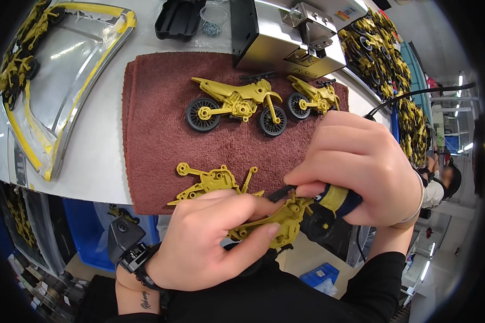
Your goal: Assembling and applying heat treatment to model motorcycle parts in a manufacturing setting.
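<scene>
My left hand [207,237] is closed on a yellow toy motorcycle body [288,223], held near the front edge of the cloth. Over its upper end my right hand [358,161] pinches a small black part [282,194], touching or nearly touching the body; it may be a handlebar. A dark blue cylinder with a yellow band [334,200] is tucked under the right hand's curled fingers; its kind is unclear. Behind it shows a black wheel [320,222]. A loose yellow body half [207,180] lies beside my left hand. Farther back are two yellow toy motorcycles [237,102] [313,98] with black wheels.
A brown cloth [156,118] covers the work area. Behind it stands a metal machine [291,37], with a black tray [179,19] and a cup of screws [213,24] nearby. A yellow-taped tray [86,64] is at left; finished motorcycles [374,51] pile up at right.
</scene>
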Tool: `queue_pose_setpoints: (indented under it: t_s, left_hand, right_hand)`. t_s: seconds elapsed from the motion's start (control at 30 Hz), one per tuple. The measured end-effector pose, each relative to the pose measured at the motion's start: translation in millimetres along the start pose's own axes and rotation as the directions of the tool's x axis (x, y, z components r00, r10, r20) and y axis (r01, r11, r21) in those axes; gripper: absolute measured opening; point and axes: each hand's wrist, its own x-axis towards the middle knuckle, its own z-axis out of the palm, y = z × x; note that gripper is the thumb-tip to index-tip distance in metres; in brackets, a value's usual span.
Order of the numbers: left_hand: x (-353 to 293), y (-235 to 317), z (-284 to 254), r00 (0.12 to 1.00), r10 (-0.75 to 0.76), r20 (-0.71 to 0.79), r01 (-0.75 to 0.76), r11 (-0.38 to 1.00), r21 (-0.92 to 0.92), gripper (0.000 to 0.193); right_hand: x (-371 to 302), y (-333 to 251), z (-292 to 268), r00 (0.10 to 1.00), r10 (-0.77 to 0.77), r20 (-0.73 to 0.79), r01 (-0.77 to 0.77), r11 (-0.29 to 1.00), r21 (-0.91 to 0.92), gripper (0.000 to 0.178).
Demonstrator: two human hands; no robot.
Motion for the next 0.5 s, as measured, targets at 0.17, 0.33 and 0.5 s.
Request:
queue_pose_setpoints:
  t_s: [0.17, 0.33, 0.5]
  left_hand:
    - [0.3, -0.8, -9.2, 0.977, 0.012, 0.211, 0.020, 0.988, -0.150, 0.016]
    - [0.9, -2.3, -10.5, 0.953, -0.005, 0.303, 0.094, 0.955, -0.281, 0.017]
    - [2.3, -4.6, -10.9, 0.938, 0.020, 0.346, 0.120, 0.919, -0.376, 0.019]
  right_hand:
    - [-1.1, 14.5, 1.2, 0.994, -0.101, 0.048, 0.078, 0.933, 0.351, 0.014]
    - [-4.1, 23.2, 4.9, 0.984, -0.017, 0.180, -0.111, 0.728, 0.676, 0.015]
    - [-6.7, 24.8, 11.7, 0.979, 0.031, 0.204, -0.188, 0.545, 0.817, 0.017]
